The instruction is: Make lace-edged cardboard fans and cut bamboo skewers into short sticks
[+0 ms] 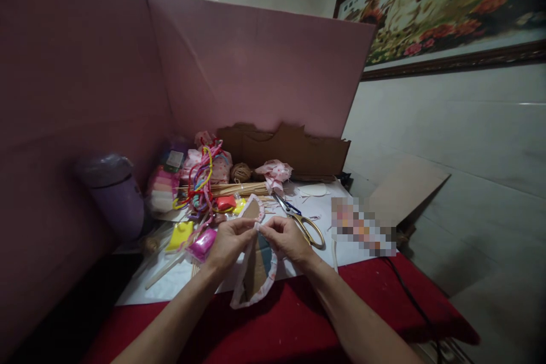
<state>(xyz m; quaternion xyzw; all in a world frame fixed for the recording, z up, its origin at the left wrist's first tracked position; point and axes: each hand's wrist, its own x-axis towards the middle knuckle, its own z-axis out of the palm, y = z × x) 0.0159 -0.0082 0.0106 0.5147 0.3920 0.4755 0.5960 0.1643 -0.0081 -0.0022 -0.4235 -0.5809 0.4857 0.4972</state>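
Observation:
My left hand [230, 242] and my right hand [288, 239] meet in front of me, both closed in a pinch. Between their fingertips is the whitish upper edge of a cardboard piece [256, 273] bordered with pale pink fabric. Its pointed lower end hangs near the front edge of the white paper. Just beyond my fingers, a second fabric-edged cardboard part [252, 210] shows; whether it joins the first is hidden by my hands. To the right of my right hand lie scissors [313, 231] with gold handles.
Wooden sticks [239, 189], a twine ball [241, 172], crumpled pink fabric [275, 173] and colourful pipe cleaners [205, 173] lie behind. Clay packets in yellow [181, 235] and magenta [202, 245] sit left, near a purple container [115, 199]. Torn cardboard [281, 151] leans at the back.

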